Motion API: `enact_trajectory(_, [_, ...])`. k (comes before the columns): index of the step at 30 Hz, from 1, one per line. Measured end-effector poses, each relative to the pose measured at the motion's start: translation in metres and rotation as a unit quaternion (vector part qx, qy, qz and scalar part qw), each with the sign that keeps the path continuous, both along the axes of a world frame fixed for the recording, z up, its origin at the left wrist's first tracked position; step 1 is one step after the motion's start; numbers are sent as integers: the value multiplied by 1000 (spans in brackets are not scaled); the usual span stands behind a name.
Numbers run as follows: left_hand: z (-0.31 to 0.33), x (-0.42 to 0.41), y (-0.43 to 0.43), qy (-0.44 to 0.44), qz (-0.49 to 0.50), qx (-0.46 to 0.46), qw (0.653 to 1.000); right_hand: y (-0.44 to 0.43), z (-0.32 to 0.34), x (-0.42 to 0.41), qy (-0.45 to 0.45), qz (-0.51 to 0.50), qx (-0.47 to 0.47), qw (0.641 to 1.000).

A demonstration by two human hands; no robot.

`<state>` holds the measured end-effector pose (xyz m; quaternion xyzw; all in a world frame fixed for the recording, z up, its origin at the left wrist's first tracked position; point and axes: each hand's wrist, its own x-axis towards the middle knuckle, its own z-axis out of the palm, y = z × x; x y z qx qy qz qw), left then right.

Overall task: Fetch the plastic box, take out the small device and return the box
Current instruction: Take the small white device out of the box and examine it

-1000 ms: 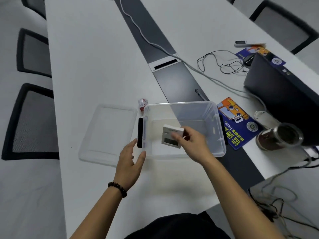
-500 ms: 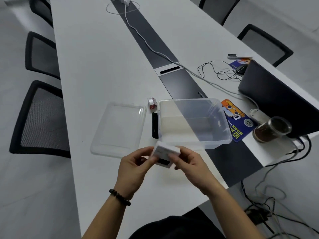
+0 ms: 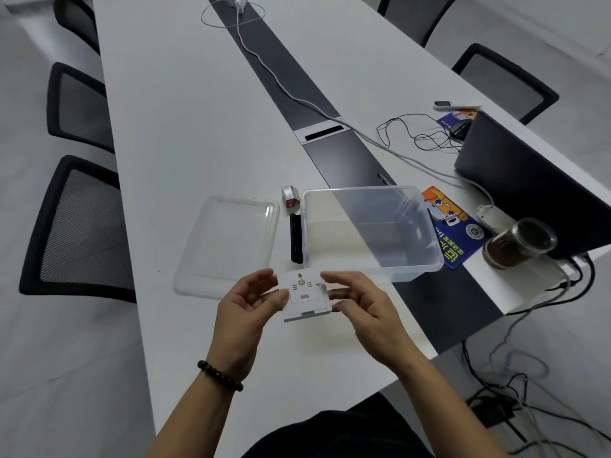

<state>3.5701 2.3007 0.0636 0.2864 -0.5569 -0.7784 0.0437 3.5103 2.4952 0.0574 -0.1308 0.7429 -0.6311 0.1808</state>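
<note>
A small white square device [image 3: 305, 296] is held above the table's near edge, its back with vents and a fold-out stand facing me. My left hand [image 3: 246, 309] grips its left side and my right hand [image 3: 365, 307] grips its right side. Just beyond my hands stands the clear plastic box [image 3: 373, 233], open, with nothing visible inside. Its clear lid [image 3: 228, 242] lies flat on the table to the left of the box.
A black bar [image 3: 296, 238] and a small red-and-white pack [image 3: 291, 196] lie between lid and box. To the right are a blue card [image 3: 453, 223], a glass jar [image 3: 517, 242], a dark laptop [image 3: 529, 180] and cables [image 3: 416, 133]. Black chairs [image 3: 79, 226] line the left side.
My right hand lifted the device out of the box and brought it toward me. My left hand joined it, and the device was turned so its back faces me.
</note>
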Motion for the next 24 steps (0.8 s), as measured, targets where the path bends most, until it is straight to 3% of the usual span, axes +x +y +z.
enact_trajectory(3, [0, 2, 4, -2, -9, 7, 1000, 0, -4, 2, -42, -22, -9, 999])
enact_trajectory(13, [1, 1, 26, -34, -36, 35, 998, 7, -5, 7, -50, -38, -21, 998])
enact_trajectory(17, [2, -2, 27, -34, -14, 14, 999, 13, -7, 6, 40, -4, 52, 998])
enact_trajectory(21, [1, -4, 28, -36, -16, -27, 999, 22, -8, 3, 190, 51, 171, 965])
enact_trajectory(24, [2, -4, 31, -41, -29, -36, 998, 24, -6, 0, 222, 73, 194, 953])
